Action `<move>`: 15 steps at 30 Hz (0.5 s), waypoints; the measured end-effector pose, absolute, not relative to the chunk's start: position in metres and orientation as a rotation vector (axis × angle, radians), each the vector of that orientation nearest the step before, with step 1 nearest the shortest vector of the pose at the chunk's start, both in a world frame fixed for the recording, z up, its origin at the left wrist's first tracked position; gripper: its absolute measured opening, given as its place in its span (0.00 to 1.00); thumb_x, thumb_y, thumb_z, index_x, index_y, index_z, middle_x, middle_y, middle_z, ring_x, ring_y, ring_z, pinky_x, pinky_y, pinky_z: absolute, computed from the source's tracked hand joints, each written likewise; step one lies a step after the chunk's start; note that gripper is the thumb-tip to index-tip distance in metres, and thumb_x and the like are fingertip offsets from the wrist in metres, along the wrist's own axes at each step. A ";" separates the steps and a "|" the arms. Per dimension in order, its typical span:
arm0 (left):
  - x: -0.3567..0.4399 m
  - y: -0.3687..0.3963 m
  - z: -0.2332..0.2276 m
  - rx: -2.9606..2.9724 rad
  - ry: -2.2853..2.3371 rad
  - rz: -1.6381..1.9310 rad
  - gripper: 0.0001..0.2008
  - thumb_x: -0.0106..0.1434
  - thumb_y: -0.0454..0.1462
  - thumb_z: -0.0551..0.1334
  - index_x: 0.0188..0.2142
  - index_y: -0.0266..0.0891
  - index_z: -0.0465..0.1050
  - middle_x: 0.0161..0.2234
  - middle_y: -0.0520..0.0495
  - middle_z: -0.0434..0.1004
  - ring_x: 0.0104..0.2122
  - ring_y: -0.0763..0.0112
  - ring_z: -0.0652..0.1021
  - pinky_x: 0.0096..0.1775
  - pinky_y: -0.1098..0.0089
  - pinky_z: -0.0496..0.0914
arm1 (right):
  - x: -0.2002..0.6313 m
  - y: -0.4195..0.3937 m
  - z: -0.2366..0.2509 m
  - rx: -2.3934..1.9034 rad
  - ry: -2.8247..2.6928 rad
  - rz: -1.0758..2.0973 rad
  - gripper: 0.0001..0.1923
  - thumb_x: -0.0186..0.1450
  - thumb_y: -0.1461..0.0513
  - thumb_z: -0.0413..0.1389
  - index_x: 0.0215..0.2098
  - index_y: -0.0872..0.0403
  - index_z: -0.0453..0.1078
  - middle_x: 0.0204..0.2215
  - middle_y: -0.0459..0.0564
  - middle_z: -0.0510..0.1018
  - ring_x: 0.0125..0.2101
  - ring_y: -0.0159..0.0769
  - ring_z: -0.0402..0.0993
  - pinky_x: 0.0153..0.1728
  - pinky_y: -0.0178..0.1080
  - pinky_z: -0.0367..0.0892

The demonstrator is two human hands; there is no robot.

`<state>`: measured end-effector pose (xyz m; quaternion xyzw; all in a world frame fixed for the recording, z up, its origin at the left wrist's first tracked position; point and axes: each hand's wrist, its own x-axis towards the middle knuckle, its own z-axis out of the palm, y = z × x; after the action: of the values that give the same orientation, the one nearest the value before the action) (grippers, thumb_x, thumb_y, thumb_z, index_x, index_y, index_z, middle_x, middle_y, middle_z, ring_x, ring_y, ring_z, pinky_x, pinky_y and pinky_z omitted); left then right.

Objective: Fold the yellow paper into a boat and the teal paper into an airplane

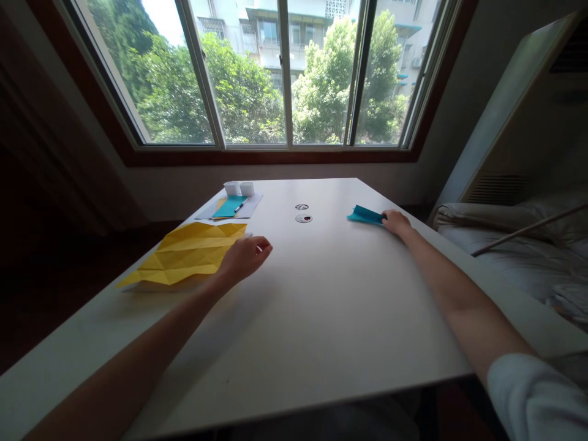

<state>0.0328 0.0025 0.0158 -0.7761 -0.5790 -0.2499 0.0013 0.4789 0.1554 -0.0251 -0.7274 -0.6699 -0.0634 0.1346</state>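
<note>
Two hands rest on the white table (321, 318): the right hand (395, 223) pinches a folded teal paper (365, 215) lying lengthwise left-right near the far right edge, while the loosely curled, empty left hand (243, 257) touches a creased yellow sheet (188, 252).

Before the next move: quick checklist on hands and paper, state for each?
1. Right hand on the blue paper: ok, fingers pinch its near end.
2. Blue paper fully on the table: ok, flat near the right edge.
3. Left hand on the yellow paper: cannot tell, it is at the sheet's right edge, contact unclear.
4. Yellow paper on the table: not ok, its left corner appears to overhang the edge.
5. Pen out of the way: ok, far side on a stack of sheets.
</note>
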 end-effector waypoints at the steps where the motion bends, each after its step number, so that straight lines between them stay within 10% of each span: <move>1: 0.029 0.004 0.017 -2.414 -1.829 -0.769 0.13 0.57 0.44 0.54 0.29 0.41 0.73 0.26 0.47 0.76 0.27 0.66 0.74 0.29 0.71 0.63 | 0.481 0.158 -0.028 -2.134 -1.934 -0.170 0.17 0.58 0.63 0.50 0.45 0.57 0.70 0.45 0.59 0.71 0.42 0.43 0.68 0.38 0.40 0.62; 15: -0.011 0.012 0.035 -2.052 -2.080 -0.485 0.18 0.53 0.51 0.56 0.34 0.43 0.74 0.36 0.42 0.75 0.35 0.55 0.74 0.30 0.68 0.62 | 0.456 0.132 -0.013 -1.945 -2.003 -0.354 0.17 0.62 0.64 0.45 0.47 0.56 0.67 0.46 0.58 0.70 0.46 0.47 0.63 0.43 0.45 0.59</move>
<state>-0.0114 0.0119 0.0352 -0.6900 -0.6994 -0.1631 0.0896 0.4563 0.1321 -0.0126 -0.6819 -0.7022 -0.1239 0.1630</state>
